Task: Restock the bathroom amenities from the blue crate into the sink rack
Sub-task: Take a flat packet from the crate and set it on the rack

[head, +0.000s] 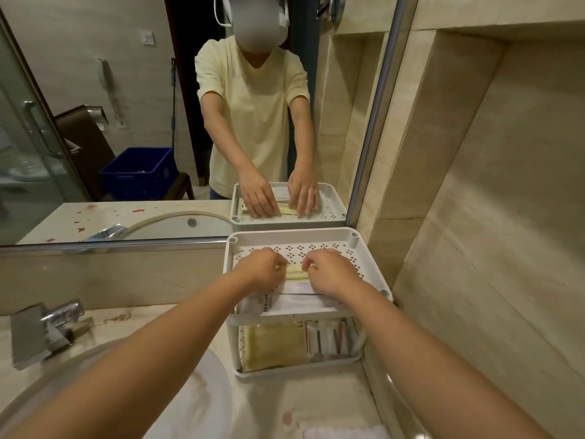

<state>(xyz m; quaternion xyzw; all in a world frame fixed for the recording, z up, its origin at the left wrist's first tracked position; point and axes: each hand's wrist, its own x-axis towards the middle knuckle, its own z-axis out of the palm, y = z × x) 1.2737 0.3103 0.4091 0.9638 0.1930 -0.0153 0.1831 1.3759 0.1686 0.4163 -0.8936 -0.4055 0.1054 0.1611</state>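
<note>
So the pale yellow packet (297,271) is sitting flat in the middle of the top shelf of the white sink rack (294,233), and the person's got it from both ends. The left hand (261,269) is at its 9 o'clock and the right hand (332,272) at its 3 o'clock, both with fingers curled down and pinching the packet's short edges, nothing else in either hand. At the packet's 6 o'clock, along the near edge of the same shelf, there's a row of white sachets (300,301) partly tucked under the wrists. Down on the lower shelf you can see a bigger yellow pack (273,345) with some slim red-and-white sticks (326,339) beside it at its 3 o'clock, no idea what they are exactly. The faucet (47,324) is way out at about 8 o'clock from the rack, and the blue crate (139,172) only shows up in the mirror (95,90), round 10 o'clock. It reads as the placing step, just squaring the packet up on the shelf. Next move is probably letting go with both hands without nudging it crooked, then turning back to the crate for whatever's left, though what's in there can't be made out.
</note>
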